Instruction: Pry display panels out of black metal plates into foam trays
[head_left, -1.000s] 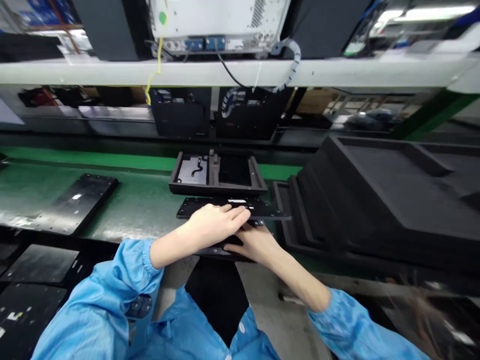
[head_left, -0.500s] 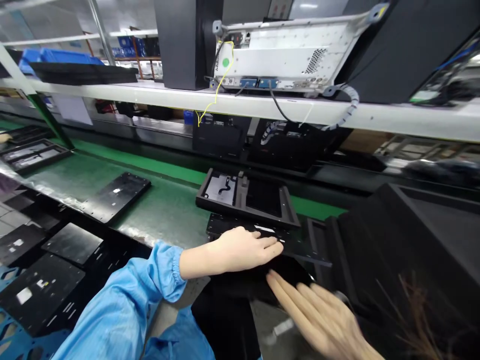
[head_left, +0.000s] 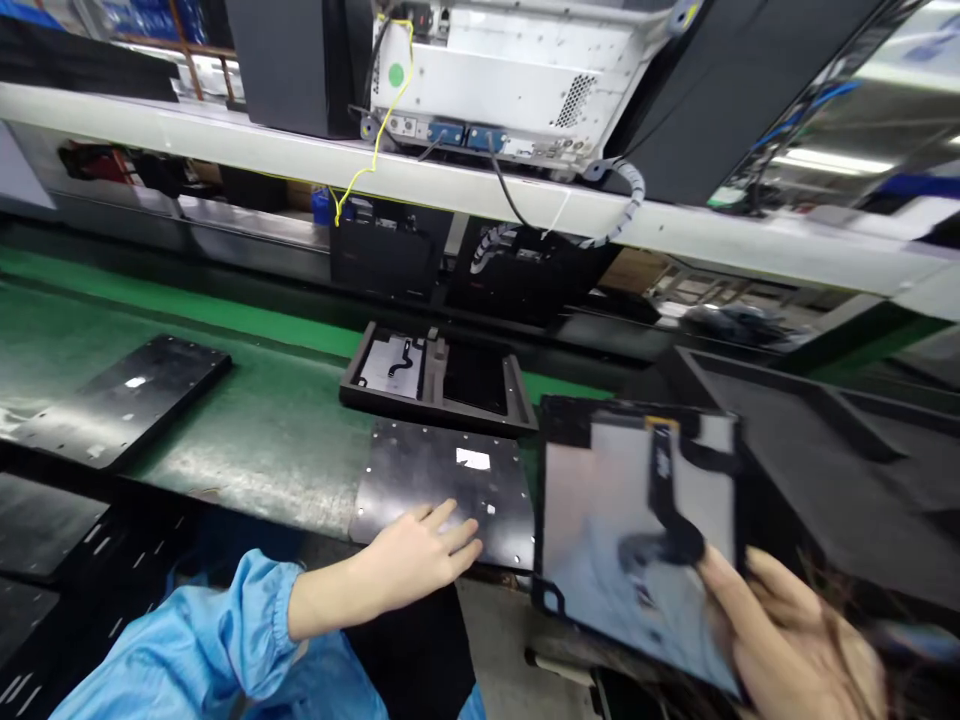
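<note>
My right hand (head_left: pixel 795 630) grips a display panel (head_left: pixel 600 500) by its lower right edge, thumb over the face with a dark flex cable, fingers behind. The panel has a silvery surface with a black border and is tilted up toward me. My left hand (head_left: pixel 420 560) is open, fingers spread, over the near part of a black plate (head_left: pixel 420 470) with small screws and a white label. Whether the palm presses on the plate I cannot tell. Behind the plate, a dark foam tray (head_left: pixel 525 412) holds one silvery panel (head_left: pixel 394 367) and one black panel (head_left: pixel 475 378).
Another black plate (head_left: pixel 142 390) lies on the green bench (head_left: pixel 262 450) at left. More dark plates (head_left: pixel 37 520) stand below the bench edge. Large black foam trays (head_left: pixel 787 450) are stacked at right. Above runs a white shelf (head_left: pixel 247 145) with a white instrument (head_left: pixel 480 80) and cables.
My right hand has gone from flat and empty beside the plate to holding a display panel at right. My left hand remains over the plate, fingers now more spread. The view has shifted right.
</note>
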